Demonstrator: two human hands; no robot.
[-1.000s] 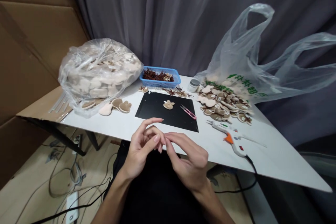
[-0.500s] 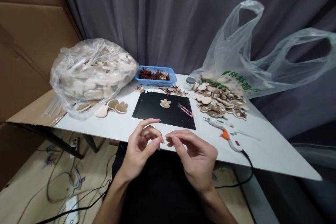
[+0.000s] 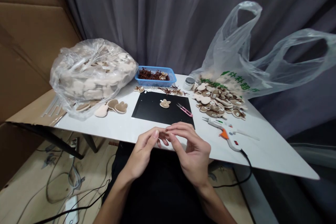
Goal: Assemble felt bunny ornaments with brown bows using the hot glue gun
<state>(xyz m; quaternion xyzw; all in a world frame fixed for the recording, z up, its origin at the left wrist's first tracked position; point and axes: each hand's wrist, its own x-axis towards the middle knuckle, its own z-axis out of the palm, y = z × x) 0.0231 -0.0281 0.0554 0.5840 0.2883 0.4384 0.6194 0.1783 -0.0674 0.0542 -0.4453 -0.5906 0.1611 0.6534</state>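
Note:
Over the table's front edge, my left hand [image 3: 144, 147] and my right hand [image 3: 193, 154] meet at the fingertips. The left fingers stretch out loosely, with the thumb beside them. My right thumb and fingers come together on the left fingertips; anything between them is hidden or too small to make out. Beyond the hands lies a black mat [image 3: 154, 113]. On it rests a beige bunny-shaped felt piece [image 3: 165, 103] with a small white tag, and pink thread snips [image 3: 185, 110] lie at its right side.
Left are a clear bag of felt pieces [image 3: 91, 77] and loose felt pieces [image 3: 120, 107]. A blue basket [image 3: 154, 83] of brown bows and a small jar [image 3: 189, 84] stand behind. Right are a pile of bow-trimmed pieces [image 3: 217, 101], a plastic bag [image 3: 236, 52] and a corded glue gun [image 3: 228, 136].
My hands have come together: the fingertips, apart before, now touch. The left fingers have straightened from a curl. The felt piece and snips have stayed in place.

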